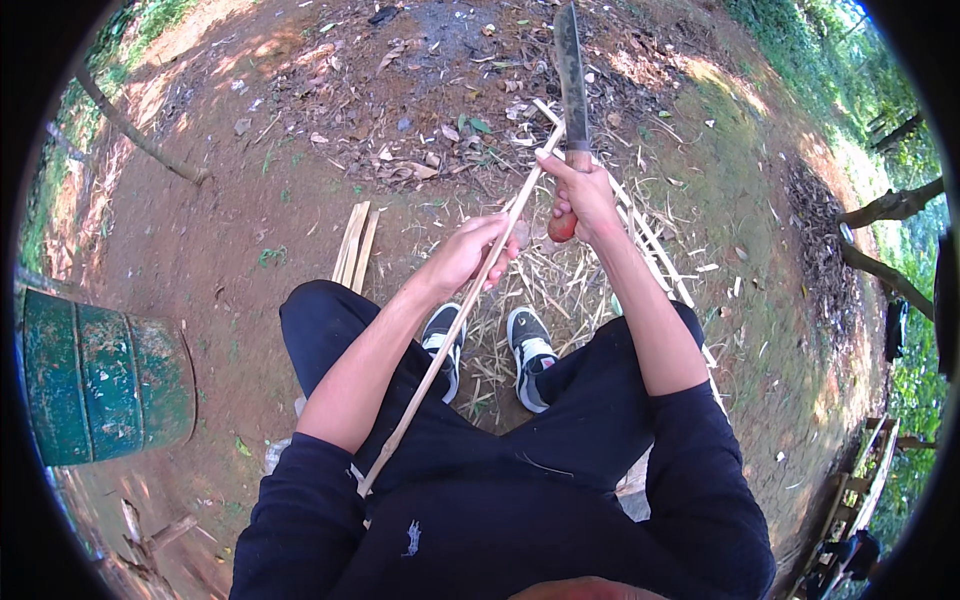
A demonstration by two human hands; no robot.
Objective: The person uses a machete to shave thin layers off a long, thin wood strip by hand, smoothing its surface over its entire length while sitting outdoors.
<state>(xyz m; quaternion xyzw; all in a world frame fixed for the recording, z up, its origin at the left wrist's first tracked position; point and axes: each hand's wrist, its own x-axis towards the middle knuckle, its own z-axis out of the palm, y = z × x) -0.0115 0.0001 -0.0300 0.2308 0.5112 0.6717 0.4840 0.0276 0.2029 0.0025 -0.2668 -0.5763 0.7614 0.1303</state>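
The person sits over bare reddish ground [230, 230], knees apart, both forearms reaching forward. The left hand [470, 252] has its grip closed around a long, thin bamboo strip [450, 335] — the strip runs diagonally from beside the left hip, across the lap between the legs, up through the fingers and on to the right hand. The right hand [585, 195] has its grip closed on the reddish-brown wooden handle of a machete [572, 80], whose dark blade points up and away from the body; the thumb presses against the upper end of the strip, right where it meets the base of the blade. Below the hands, two black-and-white sneakers [528, 350] stand on a litter of pale shavings [560, 285]. A few short split slats [352, 245] lie on the ground just left of the left hand, and several longer pale strips [660, 255] lie beside the right forearm. A weathered green metal drum [105, 375] lies on its side at the left edge of the ground — well apart from the hands.
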